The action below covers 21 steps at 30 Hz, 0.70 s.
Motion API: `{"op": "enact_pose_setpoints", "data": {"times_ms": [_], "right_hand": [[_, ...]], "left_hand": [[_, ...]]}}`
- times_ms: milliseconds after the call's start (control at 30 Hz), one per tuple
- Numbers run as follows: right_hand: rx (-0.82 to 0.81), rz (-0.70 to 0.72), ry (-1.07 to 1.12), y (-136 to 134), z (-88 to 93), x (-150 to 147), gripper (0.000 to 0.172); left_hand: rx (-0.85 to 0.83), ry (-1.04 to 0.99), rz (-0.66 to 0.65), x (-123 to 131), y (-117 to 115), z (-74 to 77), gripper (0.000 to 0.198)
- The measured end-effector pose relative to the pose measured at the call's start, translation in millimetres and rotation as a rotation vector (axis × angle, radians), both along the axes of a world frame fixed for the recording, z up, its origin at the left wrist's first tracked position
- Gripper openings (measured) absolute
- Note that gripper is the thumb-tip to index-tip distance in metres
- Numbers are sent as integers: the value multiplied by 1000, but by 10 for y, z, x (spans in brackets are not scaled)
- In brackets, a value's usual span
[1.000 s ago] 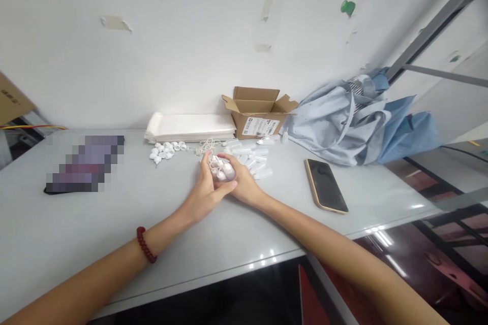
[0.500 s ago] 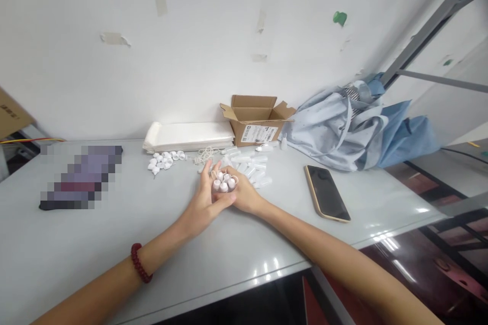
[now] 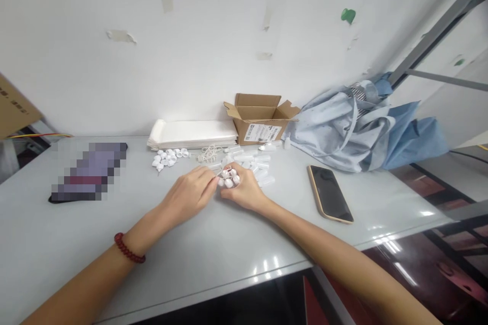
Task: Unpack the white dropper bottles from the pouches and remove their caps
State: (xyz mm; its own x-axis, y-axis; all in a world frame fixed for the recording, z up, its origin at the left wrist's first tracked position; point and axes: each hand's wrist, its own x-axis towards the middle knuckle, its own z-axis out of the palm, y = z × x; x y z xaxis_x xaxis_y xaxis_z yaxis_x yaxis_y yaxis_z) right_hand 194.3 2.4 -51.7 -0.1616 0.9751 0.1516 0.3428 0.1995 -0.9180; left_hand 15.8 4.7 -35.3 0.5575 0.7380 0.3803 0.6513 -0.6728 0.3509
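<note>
behind everything, a white wall [image 3: 213, 35]. across the lower frame, a gray table [image 3: 171, 274]. slumped at the right, a blue bag [image 3: 331, 134]. in the middle, by the wall, a white stack [image 3: 194, 132] next to an open box [image 3: 263, 132]. at the left, a blurred thing [image 3: 89, 170], too fuzzy to name. at the right, a dark phone [image 3: 331, 194]. near the middle, a heap of clear bottles [image 3: 261, 158].

at the middle, left hand [image 3: 190, 189], now palm down, no longer cupped with the other. just beside it, right hand [image 3: 246, 188], thumb and fingers clamped on a bunch of white caps [image 3: 229, 182]. now holding it alone, likely leaving the left fingertips free for one small piece. left fingers bent and close together at the left edge of the bunch; cannot tell if pinching or only touching.

unlike the earlier frame, no left thumb across the front of the bunch. above the hands, a pile of loose caps [image 3: 170, 156] and a tangle of string [image 3: 210, 153]; no change seen in either.
</note>
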Motion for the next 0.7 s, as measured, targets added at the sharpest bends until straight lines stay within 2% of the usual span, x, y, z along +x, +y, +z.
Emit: {"op": "enact_pose_setpoints", "data": {"times_ms": [200, 367, 567, 700], "right_hand": [[-8, 53, -53, -8, 50, 5, 30], [-37, 99, -58, 14, 92, 30, 27], [-138, 142, 62, 4, 185, 40, 27], [-129, 124, 91, -22, 226, 47, 28]], "left_hand": [[-118, -143, 60, 43, -24, 21, 25], [-180, -288, 95, 53, 13, 63, 34], [-296, -440, 156, 67, -19, 145, 35], [-323, -487, 151, 66, -37, 162, 32]]}}
